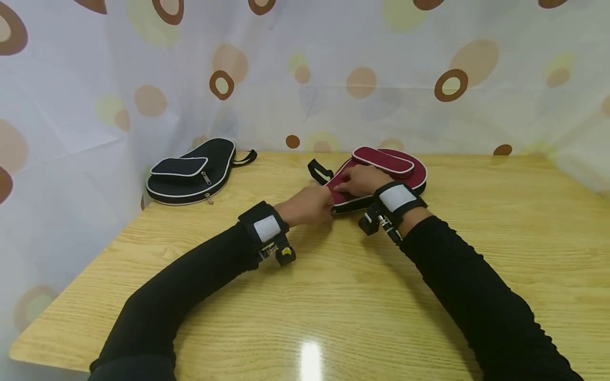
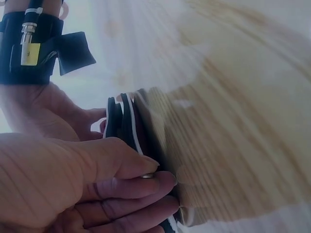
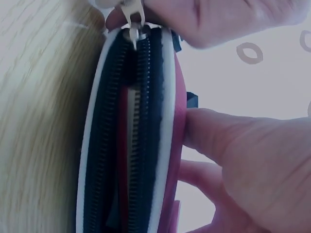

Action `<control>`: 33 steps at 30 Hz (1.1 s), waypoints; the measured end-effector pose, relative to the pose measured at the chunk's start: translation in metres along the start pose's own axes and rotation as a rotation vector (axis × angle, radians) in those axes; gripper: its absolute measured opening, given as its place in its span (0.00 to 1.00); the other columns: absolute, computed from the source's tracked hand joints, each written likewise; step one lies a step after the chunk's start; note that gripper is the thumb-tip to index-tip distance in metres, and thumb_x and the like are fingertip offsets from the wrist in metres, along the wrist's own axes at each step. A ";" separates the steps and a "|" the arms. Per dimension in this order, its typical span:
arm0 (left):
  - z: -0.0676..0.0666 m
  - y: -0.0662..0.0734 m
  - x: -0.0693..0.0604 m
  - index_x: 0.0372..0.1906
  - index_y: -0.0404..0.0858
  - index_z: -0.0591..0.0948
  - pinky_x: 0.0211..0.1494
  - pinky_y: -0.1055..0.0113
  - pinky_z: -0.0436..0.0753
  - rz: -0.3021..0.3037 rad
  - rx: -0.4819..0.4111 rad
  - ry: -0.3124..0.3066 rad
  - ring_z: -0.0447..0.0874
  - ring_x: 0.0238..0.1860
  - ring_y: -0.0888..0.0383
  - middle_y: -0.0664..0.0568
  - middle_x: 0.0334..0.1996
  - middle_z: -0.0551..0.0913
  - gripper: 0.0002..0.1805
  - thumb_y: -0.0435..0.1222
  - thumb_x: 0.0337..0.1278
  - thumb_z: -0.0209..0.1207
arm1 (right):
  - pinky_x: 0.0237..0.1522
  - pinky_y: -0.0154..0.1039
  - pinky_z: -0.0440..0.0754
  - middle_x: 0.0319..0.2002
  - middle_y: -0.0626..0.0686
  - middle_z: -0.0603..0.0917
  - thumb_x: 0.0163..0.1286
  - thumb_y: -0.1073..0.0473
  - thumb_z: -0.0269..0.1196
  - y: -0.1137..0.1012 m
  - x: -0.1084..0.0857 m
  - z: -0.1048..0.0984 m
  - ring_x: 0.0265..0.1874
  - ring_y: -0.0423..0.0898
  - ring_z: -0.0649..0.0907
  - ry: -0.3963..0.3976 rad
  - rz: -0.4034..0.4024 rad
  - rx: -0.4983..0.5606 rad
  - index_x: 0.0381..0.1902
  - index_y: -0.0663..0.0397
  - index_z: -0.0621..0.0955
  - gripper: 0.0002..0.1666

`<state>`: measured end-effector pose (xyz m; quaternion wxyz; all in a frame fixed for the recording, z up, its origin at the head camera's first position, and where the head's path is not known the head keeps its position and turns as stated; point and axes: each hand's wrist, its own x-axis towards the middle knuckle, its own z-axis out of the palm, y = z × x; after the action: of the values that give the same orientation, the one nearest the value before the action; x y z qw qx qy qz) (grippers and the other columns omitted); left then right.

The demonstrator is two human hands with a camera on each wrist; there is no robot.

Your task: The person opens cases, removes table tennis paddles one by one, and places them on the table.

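A red paddle-shaped case with white piping lies at the back right of the table. My left hand is at its narrow end, and in the left wrist view the thumb and finger of that hand pinch a small metal zipper pull. In the right wrist view the zipper along the case's side stands parted, with something red and pale inside. My right hand rests on the case's top; its thumb and fingers touch the red cloth.
A black case of like shape, with a front pocket and a strap, lies at the back left near the table's edge. A patterned curtain hangs behind the wooden table.
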<state>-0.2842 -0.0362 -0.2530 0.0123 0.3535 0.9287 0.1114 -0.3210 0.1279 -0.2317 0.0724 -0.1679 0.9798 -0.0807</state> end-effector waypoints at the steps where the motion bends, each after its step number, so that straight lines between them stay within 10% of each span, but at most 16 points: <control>1: 0.001 0.000 0.000 0.16 0.41 0.69 0.29 0.73 0.62 0.003 -0.001 -0.005 0.63 0.24 0.61 0.58 0.16 0.64 0.22 0.29 0.60 0.66 | 0.58 0.53 0.74 0.57 0.63 0.82 0.79 0.48 0.53 0.002 0.000 0.000 0.53 0.58 0.80 0.001 -0.031 -0.014 0.64 0.64 0.77 0.27; 20: -0.003 0.000 0.000 0.15 0.42 0.67 0.27 0.72 0.59 0.008 0.002 -0.030 0.61 0.22 0.62 0.57 0.17 0.63 0.22 0.27 0.59 0.64 | 0.53 0.47 0.73 0.44 0.59 0.84 0.78 0.53 0.55 0.007 -0.004 -0.009 0.44 0.53 0.79 -0.017 -0.121 -0.030 0.54 0.66 0.81 0.21; 33: 0.000 0.001 0.000 0.15 0.42 0.67 0.26 0.73 0.58 0.007 -0.010 -0.043 0.61 0.20 0.63 0.58 0.15 0.62 0.22 0.27 0.58 0.64 | 0.69 0.54 0.67 0.64 0.64 0.78 0.78 0.51 0.55 0.021 -0.008 -0.009 0.62 0.57 0.77 -0.072 -0.149 0.011 0.67 0.64 0.75 0.28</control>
<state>-0.2836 -0.0351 -0.2527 0.0336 0.3589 0.9264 0.1087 -0.3221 0.1509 -0.2257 0.1021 -0.2428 0.9609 -0.0852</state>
